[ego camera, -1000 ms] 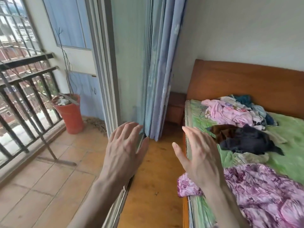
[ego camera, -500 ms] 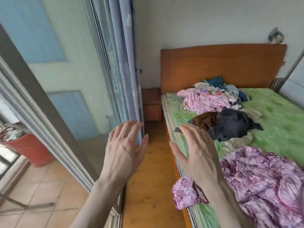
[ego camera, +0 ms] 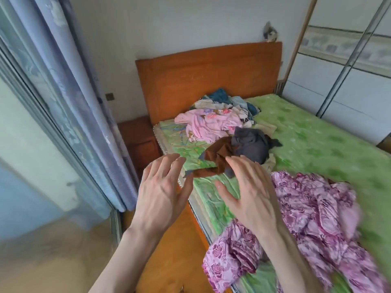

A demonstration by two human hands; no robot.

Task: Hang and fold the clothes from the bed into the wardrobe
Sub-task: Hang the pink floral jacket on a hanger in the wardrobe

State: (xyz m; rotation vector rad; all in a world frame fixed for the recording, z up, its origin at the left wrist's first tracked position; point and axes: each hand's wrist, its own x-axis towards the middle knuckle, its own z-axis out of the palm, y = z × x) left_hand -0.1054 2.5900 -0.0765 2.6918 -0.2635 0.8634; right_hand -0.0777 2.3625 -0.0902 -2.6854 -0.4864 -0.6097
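Clothes lie on a bed with a green cover (ego camera: 313,136). A pink garment (ego camera: 208,124) and bluish pieces (ego camera: 222,97) are heaped near the wooden headboard (ego camera: 207,75). In front of them lie a dark grey garment (ego camera: 252,144) and a brown one (ego camera: 218,153). A purple floral garment (ego camera: 306,212) hangs over the near bed edge. My left hand (ego camera: 163,193) hovers over the bed's left edge, fingers spread, holding nothing. Just short of the brown garment, my right hand (ego camera: 249,191) is held above the bed, fingers straight and empty. The wardrobe (ego camera: 347,85) with white sliding doors stands at the right.
A blue curtain (ego camera: 63,85) and a glass sliding door (ego camera: 31,166) fill the left side. A wooden nightstand (ego camera: 137,138) sits between the curtain and the headboard. A narrow strip of wooden floor (ego camera: 175,250) runs along the bed's left side.
The view has swung right from the balcony toward the bed and the wardrobe. Both hands stayed spread and empty and now reach over the bed edge, closer to the brown garment.
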